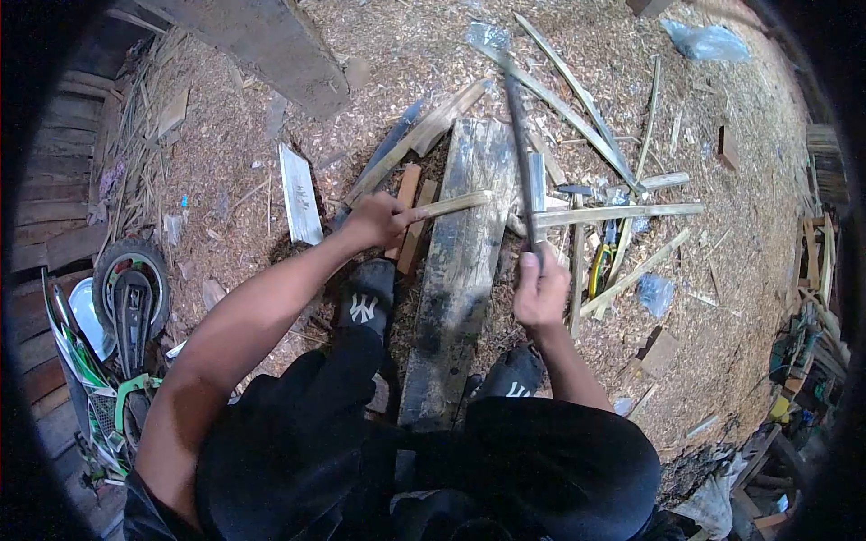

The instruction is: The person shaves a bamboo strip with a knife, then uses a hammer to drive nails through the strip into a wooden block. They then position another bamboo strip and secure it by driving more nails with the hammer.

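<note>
My left hand (374, 221) is closed around a wooden stick (460, 204), whose free end lies over the thick worn plank (456, 279) between my feet. In my right hand (543, 288) is a machete (521, 135), its long dark blade pointing up and away from me along the plank's right side. The blade is a short way right of the stick's end, apart from it. My fingers hide most of the machete's handle. Two short brown wood pieces (408, 200) rest left of the plank, near my left hand.
Wood chips cover the ground. Right of the plank lie long wood strips (622, 215), yellow-handled pliers (599, 266) and a crumpled plastic bag (655, 294). A white board (300, 194) lies at left, with a motorbike wheel (131, 279) beyond. A heavy beam (262, 50) stands at upper left.
</note>
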{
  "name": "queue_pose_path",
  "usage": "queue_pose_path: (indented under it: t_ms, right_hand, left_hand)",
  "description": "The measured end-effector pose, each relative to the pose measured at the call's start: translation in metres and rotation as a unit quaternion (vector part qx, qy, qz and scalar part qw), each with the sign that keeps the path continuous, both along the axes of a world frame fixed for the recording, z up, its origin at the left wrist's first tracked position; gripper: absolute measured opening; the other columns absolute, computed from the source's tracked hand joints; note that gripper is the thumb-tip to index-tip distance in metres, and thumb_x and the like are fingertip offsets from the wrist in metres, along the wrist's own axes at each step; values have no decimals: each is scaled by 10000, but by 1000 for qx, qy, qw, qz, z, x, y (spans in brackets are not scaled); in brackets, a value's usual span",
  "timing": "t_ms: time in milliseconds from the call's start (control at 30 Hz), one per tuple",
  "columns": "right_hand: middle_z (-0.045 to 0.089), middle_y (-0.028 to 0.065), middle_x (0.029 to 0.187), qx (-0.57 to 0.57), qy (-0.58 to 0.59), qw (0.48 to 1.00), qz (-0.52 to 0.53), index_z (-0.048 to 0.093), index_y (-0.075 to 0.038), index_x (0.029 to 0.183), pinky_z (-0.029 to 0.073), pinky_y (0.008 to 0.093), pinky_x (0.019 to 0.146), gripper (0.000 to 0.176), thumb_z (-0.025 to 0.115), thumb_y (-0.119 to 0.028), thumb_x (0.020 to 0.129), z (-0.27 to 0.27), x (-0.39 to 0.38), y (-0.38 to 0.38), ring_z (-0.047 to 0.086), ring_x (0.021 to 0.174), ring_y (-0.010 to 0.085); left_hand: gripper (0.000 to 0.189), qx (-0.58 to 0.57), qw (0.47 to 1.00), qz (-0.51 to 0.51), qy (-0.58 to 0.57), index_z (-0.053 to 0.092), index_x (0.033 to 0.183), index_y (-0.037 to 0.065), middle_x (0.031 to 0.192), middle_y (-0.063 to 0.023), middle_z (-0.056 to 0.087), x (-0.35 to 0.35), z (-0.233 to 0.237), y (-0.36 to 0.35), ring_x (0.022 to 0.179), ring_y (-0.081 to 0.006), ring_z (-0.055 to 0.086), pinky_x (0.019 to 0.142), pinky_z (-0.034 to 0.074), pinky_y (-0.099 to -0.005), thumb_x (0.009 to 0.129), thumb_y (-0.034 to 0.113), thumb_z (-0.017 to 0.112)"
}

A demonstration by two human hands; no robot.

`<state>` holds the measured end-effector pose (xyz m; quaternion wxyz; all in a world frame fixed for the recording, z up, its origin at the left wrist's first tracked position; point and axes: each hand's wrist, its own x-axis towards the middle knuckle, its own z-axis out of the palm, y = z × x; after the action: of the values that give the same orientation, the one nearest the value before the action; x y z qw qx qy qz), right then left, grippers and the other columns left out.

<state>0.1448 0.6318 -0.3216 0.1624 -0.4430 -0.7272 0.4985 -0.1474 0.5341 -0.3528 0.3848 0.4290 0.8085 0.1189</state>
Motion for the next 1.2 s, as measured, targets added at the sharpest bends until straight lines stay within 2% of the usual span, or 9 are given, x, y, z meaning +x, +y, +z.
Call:
queue_pose_path:
  t_ms: [133,233,333,400,500,600,1000,1067,1200]
  right_hand:
    - [544,50,578,156,233,958,-55,642,14,960,440,302,485,423,507,-376,1053,-25,-1,-8,566,533,122]
    - [622,211,660,30,-98,995,9,629,39,979,482,410,554,382,583,-339,1019,-47,4,-12,638,564,337]
    - [506,33,544,-71,-41,997,-1,657,34,1045,395,342,442,393,512,-331,1059,-18,4,-8,505,466,125]
    - [487,-34,542,97,70,993,-8,592,-14,909,364,287,425,405,509,-380,1060,-5,2,-1,476,456,95]
    - [519,90,568,80,237,968,-33,573,15,932,392,332,444,426,500,-387,1054,-8,4,-3,529,466,145]
    - [544,128,580,-16,-23,1000,-8,605,45,986,404,370,448,441,527,-385,1048,-44,5,-17,537,464,181]
    - [531,40,588,101,205,973,-39,582,7,1017,399,312,443,270,507,-251,1045,-56,13,-17,507,491,116]
    - [575,184,586,137,-69,988,22,610,60,1007,440,370,458,329,541,-261,1032,-65,8,-23,597,527,239]
    - [580,113,581,19,-34,999,11,627,36,976,439,335,471,359,527,-301,1043,-33,5,-18,570,508,164]
  left_hand:
    - [554,12,1000,12,11,719,740,-7,518,-110,540,0,1,-2,498,-203,520,550,431,-396,954,500,662]
    - [569,-19,999,26,-10,715,754,-16,530,-127,543,1,6,-1,504,-200,521,556,435,-407,952,514,656]
    - [589,-2,1000,6,-5,754,756,41,641,-171,671,-2,6,-3,647,-346,685,695,531,-455,918,597,643]
    - [589,-7,1000,-6,-9,755,747,41,637,-167,673,-6,5,2,645,-345,685,693,532,-452,918,594,645]
    - [582,-8,1000,-7,-9,752,780,20,589,-152,617,-2,1,-2,580,-285,619,631,492,-437,936,570,643]
    - [536,-3,1000,-4,3,779,932,30,553,-145,572,-5,-1,-2,521,-237,567,578,460,-424,950,549,643]
    - [595,-11,1000,11,0,707,729,-23,539,-155,558,0,5,-2,496,-248,530,561,432,-454,940,531,668]
    - [580,-8,1000,18,-9,720,741,-11,546,-154,568,-3,4,-3,508,-252,551,567,441,-452,939,532,669]
    - [555,19,1000,16,4,755,781,20,570,-146,597,0,-2,-7,554,-255,614,587,466,-444,943,541,657]
